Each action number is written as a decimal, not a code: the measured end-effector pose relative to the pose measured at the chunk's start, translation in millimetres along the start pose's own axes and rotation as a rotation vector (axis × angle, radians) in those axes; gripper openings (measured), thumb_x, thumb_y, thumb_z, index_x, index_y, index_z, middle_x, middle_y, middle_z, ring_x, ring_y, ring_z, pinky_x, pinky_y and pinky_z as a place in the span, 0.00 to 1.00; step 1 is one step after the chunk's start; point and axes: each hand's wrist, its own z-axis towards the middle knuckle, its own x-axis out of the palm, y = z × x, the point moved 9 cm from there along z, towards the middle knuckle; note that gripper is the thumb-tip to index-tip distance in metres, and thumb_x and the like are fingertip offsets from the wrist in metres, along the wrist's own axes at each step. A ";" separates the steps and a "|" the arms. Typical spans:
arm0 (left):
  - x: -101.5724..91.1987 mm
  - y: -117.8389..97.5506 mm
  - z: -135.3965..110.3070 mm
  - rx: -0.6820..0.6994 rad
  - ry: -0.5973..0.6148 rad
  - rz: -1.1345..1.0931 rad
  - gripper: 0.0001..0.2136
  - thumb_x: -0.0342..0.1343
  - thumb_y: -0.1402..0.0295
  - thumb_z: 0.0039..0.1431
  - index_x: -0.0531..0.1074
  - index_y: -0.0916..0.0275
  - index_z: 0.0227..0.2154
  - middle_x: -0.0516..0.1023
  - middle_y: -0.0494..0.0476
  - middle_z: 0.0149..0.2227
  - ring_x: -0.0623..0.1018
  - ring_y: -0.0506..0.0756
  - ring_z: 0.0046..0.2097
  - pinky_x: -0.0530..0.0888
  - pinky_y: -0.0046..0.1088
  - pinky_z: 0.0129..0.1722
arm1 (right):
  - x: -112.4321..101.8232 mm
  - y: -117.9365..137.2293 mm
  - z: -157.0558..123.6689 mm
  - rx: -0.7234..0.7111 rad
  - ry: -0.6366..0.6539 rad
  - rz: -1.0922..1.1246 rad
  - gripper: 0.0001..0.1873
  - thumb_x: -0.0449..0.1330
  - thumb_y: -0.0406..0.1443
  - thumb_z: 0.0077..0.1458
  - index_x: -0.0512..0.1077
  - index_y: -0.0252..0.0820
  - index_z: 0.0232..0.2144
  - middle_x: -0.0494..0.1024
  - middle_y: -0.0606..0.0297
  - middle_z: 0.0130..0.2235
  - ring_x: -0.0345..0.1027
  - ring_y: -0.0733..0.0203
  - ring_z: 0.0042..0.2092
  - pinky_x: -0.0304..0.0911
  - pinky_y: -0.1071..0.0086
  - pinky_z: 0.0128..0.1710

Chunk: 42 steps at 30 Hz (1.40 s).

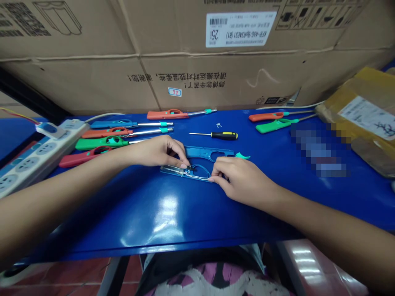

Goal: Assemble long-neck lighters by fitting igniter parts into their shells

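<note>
An opened blue lighter half (202, 168) lies on the table, with a clear tank (173, 169) and thin white wires (199, 176) in it. My left hand (166, 151) is closed over its middle, fingertips pinching a small black part (191, 168). My right hand (239, 176) is closed at the half's right end, thumb and finger on its edge where the wires end; whether they also pinch a wire I cannot tell. Just behind lies the other blue shell half (200, 152), partly hidden by my left hand. A turquoise trigger (242, 156) sits by its right end.
A yellow-black screwdriver (224, 135) and small screws (219, 125) lie farther back. Several long lighters, including a red one (82, 157), are at the left; a green one (274, 125) is at the right. A power strip (33, 154), cardboard box (185, 65) and taped package (364, 111) surround the table.
</note>
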 end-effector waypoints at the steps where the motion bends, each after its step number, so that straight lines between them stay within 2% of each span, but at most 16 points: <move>1: -0.7 -6.9 -2.3 0.032 -0.011 0.039 0.07 0.62 0.65 0.61 0.83 0.57 0.38 0.82 0.54 0.38 0.80 0.52 0.40 0.75 0.26 0.41 | 0.0 -0.3 0.1 0.003 0.002 0.001 0.06 0.59 0.33 0.63 0.74 0.39 0.32 0.78 0.64 0.38 0.72 0.60 0.40 0.59 0.67 0.38; 5: -1.3 -42.4 -16.3 0.205 -0.108 0.298 0.12 0.55 0.71 0.64 0.80 0.58 0.47 0.79 0.57 0.46 0.78 0.54 0.47 0.73 0.30 0.50 | -0.3 -0.5 0.7 0.009 0.003 -0.001 0.06 0.59 0.33 0.63 0.74 0.39 0.32 0.79 0.64 0.38 0.72 0.60 0.40 0.59 0.67 0.38; 7: 9.7 -52.0 -22.1 0.248 -0.066 0.432 0.17 0.53 0.73 0.64 0.75 0.57 0.54 0.77 0.59 0.49 0.76 0.56 0.50 0.73 0.33 0.52 | -0.5 -0.2 0.5 0.009 0.001 -0.003 0.06 0.59 0.33 0.63 0.74 0.39 0.32 0.79 0.64 0.38 0.72 0.60 0.40 0.58 0.67 0.38; 9: 20.1 -54.8 -25.9 0.264 -0.025 0.548 0.20 0.53 0.71 0.64 0.71 0.57 0.59 0.75 0.61 0.51 0.76 0.58 0.50 0.74 0.35 0.51 | -0.7 0.0 -0.1 0.010 -0.001 -0.002 0.06 0.59 0.33 0.63 0.74 0.39 0.32 0.79 0.64 0.38 0.71 0.60 0.39 0.58 0.67 0.38; 12: 27.2 -53.7 -28.5 0.274 -0.026 0.664 0.20 0.55 0.65 0.65 0.71 0.56 0.59 0.74 0.62 0.50 0.77 0.60 0.48 0.75 0.36 0.47 | -1.2 0.4 -0.9 0.016 0.001 0.000 0.07 0.59 0.33 0.63 0.74 0.39 0.32 0.79 0.64 0.38 0.71 0.60 0.39 0.58 0.67 0.38; 14: 28.8 -51.8 -29.1 0.283 -0.028 0.703 0.19 0.53 0.65 0.66 0.71 0.57 0.58 0.75 0.62 0.49 0.78 0.60 0.47 0.76 0.35 0.47 | -1.5 0.8 -0.8 0.020 0.004 0.002 0.07 0.58 0.33 0.63 0.74 0.39 0.32 0.79 0.64 0.38 0.71 0.60 0.39 0.58 0.67 0.38; 18: 28.4 -48.7 -29.5 0.295 -0.015 0.737 0.18 0.48 0.68 0.69 0.71 0.57 0.59 0.76 0.63 0.48 0.79 0.58 0.46 0.77 0.33 0.45 | -1.1 1.0 0.1 0.020 0.010 0.001 0.07 0.58 0.33 0.63 0.74 0.40 0.32 0.79 0.64 0.39 0.71 0.60 0.39 0.58 0.67 0.38; 21: 25.7 -47.6 -31.7 0.303 -0.039 0.746 0.17 0.48 0.66 0.71 0.71 0.57 0.59 0.78 0.63 0.46 0.80 0.57 0.44 0.78 0.31 0.43 | -0.4 0.5 0.5 0.017 0.009 -0.002 0.07 0.58 0.33 0.64 0.74 0.40 0.33 0.79 0.64 0.39 0.71 0.60 0.39 0.58 0.67 0.37; 25: 21.0 -47.9 -42.1 0.334 -0.186 0.718 0.17 0.51 0.64 0.70 0.72 0.58 0.59 0.81 0.62 0.46 0.81 0.57 0.45 0.79 0.33 0.46 | -0.2 -1.1 0.3 0.022 0.007 -0.002 0.07 0.58 0.33 0.63 0.74 0.40 0.32 0.79 0.64 0.39 0.71 0.60 0.39 0.58 0.67 0.38; 28: 22.6 -48.8 -54.4 0.362 -0.318 0.668 0.18 0.52 0.67 0.69 0.71 0.58 0.60 0.81 0.61 0.50 0.81 0.57 0.49 0.79 0.35 0.51 | -0.7 -1.0 0.1 0.025 0.006 -0.001 0.07 0.58 0.33 0.63 0.74 0.40 0.32 0.79 0.65 0.39 0.71 0.60 0.39 0.58 0.67 0.38; 30: 31.2 -49.3 -60.3 0.372 -0.329 0.635 0.20 0.52 0.70 0.69 0.67 0.58 0.62 0.79 0.60 0.55 0.78 0.57 0.56 0.77 0.37 0.57 | -1.3 -0.9 -0.2 0.032 0.006 0.002 0.07 0.58 0.32 0.63 0.74 0.40 0.32 0.79 0.65 0.39 0.71 0.60 0.39 0.58 0.67 0.38; 33: 43.9 -46.7 -63.7 0.302 -0.302 0.598 0.24 0.50 0.70 0.69 0.60 0.58 0.67 0.71 0.59 0.63 0.72 0.58 0.63 0.69 0.42 0.65 | -2.1 -0.7 -0.7 0.040 0.005 0.011 0.07 0.58 0.32 0.63 0.73 0.40 0.31 0.79 0.65 0.39 0.72 0.60 0.40 0.58 0.67 0.38; 37: 47.9 -40.8 -66.2 0.170 -0.300 0.540 0.26 0.50 0.66 0.70 0.56 0.59 0.68 0.67 0.60 0.66 0.70 0.58 0.65 0.66 0.45 0.67 | -3.3 -0.3 -0.8 0.037 0.000 0.006 0.07 0.58 0.32 0.63 0.73 0.41 0.32 0.79 0.64 0.39 0.72 0.60 0.40 0.58 0.67 0.38; 42: 45.6 -40.3 -71.8 0.194 -0.302 0.477 0.26 0.50 0.66 0.69 0.56 0.58 0.68 0.67 0.60 0.66 0.70 0.59 0.65 0.65 0.44 0.67 | -2.1 -1.1 0.2 0.034 0.001 0.010 0.07 0.58 0.33 0.63 0.73 0.41 0.32 0.79 0.64 0.38 0.72 0.60 0.39 0.58 0.67 0.37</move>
